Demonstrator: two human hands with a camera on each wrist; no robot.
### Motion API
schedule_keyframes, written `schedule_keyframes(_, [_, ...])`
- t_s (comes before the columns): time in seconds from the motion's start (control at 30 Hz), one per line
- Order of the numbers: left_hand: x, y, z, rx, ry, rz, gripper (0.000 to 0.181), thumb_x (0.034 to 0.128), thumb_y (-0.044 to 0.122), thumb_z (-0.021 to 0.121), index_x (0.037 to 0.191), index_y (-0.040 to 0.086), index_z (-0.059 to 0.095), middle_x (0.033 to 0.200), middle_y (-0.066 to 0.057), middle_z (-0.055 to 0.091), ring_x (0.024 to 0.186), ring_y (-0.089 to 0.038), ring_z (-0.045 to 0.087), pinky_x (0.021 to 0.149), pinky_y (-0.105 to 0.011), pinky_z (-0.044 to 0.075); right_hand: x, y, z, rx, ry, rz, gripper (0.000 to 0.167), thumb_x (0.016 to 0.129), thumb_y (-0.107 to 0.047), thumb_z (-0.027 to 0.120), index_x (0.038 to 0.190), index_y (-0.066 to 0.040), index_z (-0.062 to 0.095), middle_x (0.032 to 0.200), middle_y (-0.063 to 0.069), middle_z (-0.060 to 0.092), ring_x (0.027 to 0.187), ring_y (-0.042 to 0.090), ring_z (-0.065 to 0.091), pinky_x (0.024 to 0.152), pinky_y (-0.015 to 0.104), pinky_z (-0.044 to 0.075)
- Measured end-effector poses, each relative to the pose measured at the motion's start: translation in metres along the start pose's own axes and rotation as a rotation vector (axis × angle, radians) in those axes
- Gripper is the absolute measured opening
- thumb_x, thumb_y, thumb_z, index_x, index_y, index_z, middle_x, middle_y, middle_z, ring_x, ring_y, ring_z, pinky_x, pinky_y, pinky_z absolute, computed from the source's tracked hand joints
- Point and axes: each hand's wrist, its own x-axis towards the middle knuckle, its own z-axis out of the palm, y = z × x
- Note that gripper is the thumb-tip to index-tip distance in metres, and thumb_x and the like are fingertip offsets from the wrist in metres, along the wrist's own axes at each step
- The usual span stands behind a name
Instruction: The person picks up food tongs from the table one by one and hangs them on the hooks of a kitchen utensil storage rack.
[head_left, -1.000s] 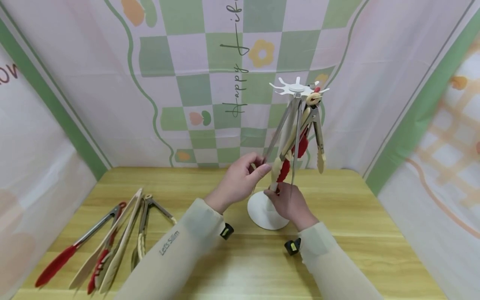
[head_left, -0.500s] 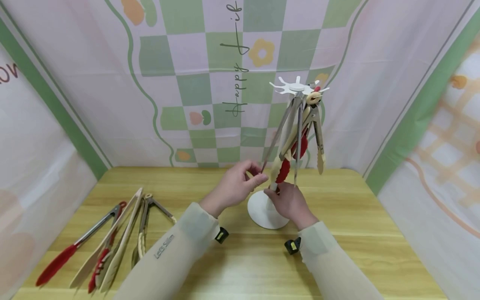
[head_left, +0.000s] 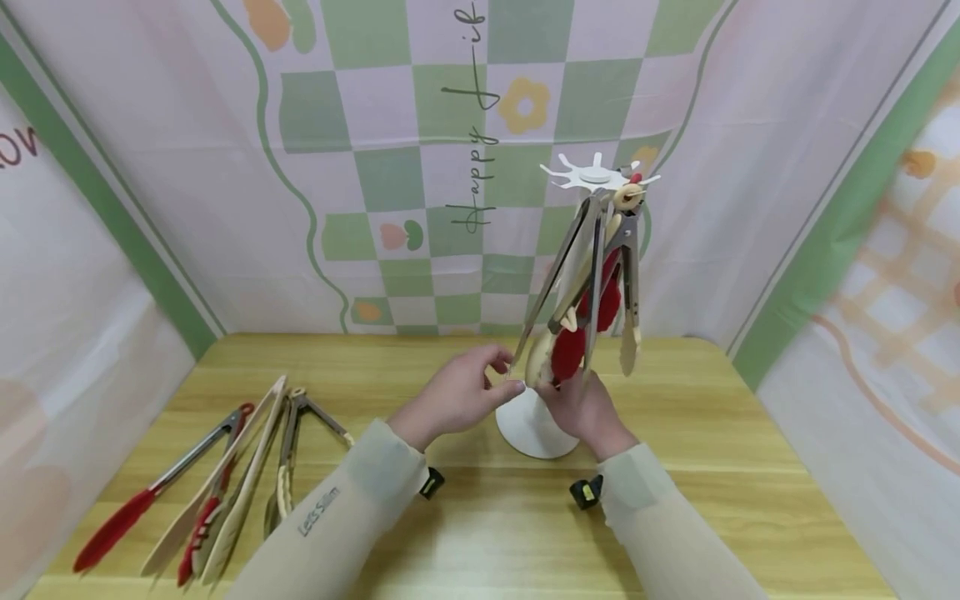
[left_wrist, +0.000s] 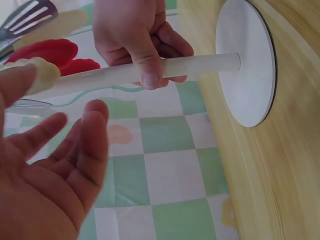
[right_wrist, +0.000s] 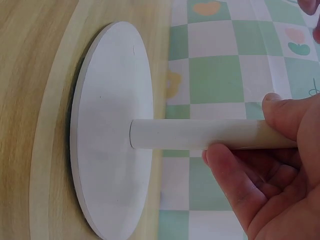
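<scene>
A white hanging rack point(head_left: 595, 176) with hooked arms holds several kitchen tongs. My right hand point(head_left: 581, 408) grips its white pole point(right_wrist: 200, 134) just above the round base point(right_wrist: 112, 140), thumb on one side and fingers on the other. My left hand point(head_left: 465, 392) is beside the lower end of metal tongs point(head_left: 543, 296) hanging on the left; in the left wrist view its fingers are spread and relaxed. Cream-tipped tongs point(head_left: 630, 250) and red-tipped tongs point(head_left: 568, 354) hang close together; the metal arms partly hide them.
On the wooden table point(head_left: 712, 500) at the left lie red-tipped tongs point(head_left: 112, 529), long cream tongs point(head_left: 236, 517) and metal tongs with cream tips point(head_left: 288, 450), some overlapping. A patterned cloth point(head_left: 390, 183) stands behind, with side panels left and right.
My left hand has moved down and slightly left along the hanging metal tongs. The hanging tongs have swung, and the cream tip on the right sits lower and closer in. My right hand stays on the pole.
</scene>
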Motion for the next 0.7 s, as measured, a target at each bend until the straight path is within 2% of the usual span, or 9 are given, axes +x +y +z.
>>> schedule_keyframes(0.07, [-0.002, 0.000, -0.001, -0.060, 0.013, 0.027, 0.051, 0.0992, 0.042, 0.061, 0.141, 0.015, 0.052, 0.129, 0.002, 0.058, 0.091, -0.011, 0.059, 0.074, -0.031, 0.052, 0.000, 0.001, 0.000, 0.009, -0.011, 0.010, 0.009, 0.095, -0.012, 0.063, 0.094, -0.005, 0.057, 0.076, 0.004, 0.058, 0.070, 0.022, 0.054, 0.063, 0.038, 0.046])
schedule_keyframes(0.2, [-0.003, 0.003, -0.003, -0.214, 0.043, 0.094, 0.051, 0.1022, 0.041, 0.056, 0.147, 0.018, 0.047, 0.133, 0.006, 0.056, 0.097, -0.012, 0.061, 0.077, -0.033, 0.054, 0.001, 0.002, 0.000, 0.026, -0.047, 0.066, 0.022, 0.098, -0.020, 0.065, 0.110, -0.002, 0.061, 0.081, 0.005, 0.062, 0.075, 0.022, 0.058, 0.069, 0.041, 0.049])
schedule_keyframes(0.3, [-0.002, 0.005, -0.003, -0.282, 0.057, 0.138, 0.046, 0.1039, 0.040, 0.053, 0.145, 0.018, 0.051, 0.129, 0.006, 0.059, 0.095, -0.016, 0.064, 0.078, -0.034, 0.054, 0.001, 0.000, -0.001, 0.012, -0.055, 0.079, 0.021, 0.098, -0.022, 0.064, 0.108, -0.003, 0.064, 0.080, 0.005, 0.063, 0.073, 0.022, 0.057, 0.069, 0.040, 0.049])
schedule_keyframes(0.5, [-0.001, 0.007, -0.003, -0.323, 0.062, 0.147, 0.041, 0.1034, 0.040, 0.054, 0.139, 0.021, 0.058, 0.121, 0.008, 0.062, 0.087, -0.015, 0.066, 0.076, -0.033, 0.054, 0.000, -0.008, -0.004, 0.025, -0.060, 0.080, 0.016, 0.099, -0.019, 0.060, 0.099, -0.004, 0.062, 0.073, 0.004, 0.058, 0.069, 0.022, 0.054, 0.065, 0.038, 0.044])
schedule_keyframes(0.7, [0.001, 0.009, -0.004, -0.334, 0.061, 0.139, 0.040, 0.1040, 0.036, 0.054, 0.141, 0.021, 0.057, 0.126, 0.008, 0.062, 0.085, -0.017, 0.067, 0.074, -0.034, 0.055, -0.001, -0.009, -0.005, 0.042, -0.052, 0.066, 0.012, 0.099, -0.016, 0.060, 0.098, -0.004, 0.061, 0.074, 0.004, 0.057, 0.070, 0.022, 0.054, 0.064, 0.038, 0.044])
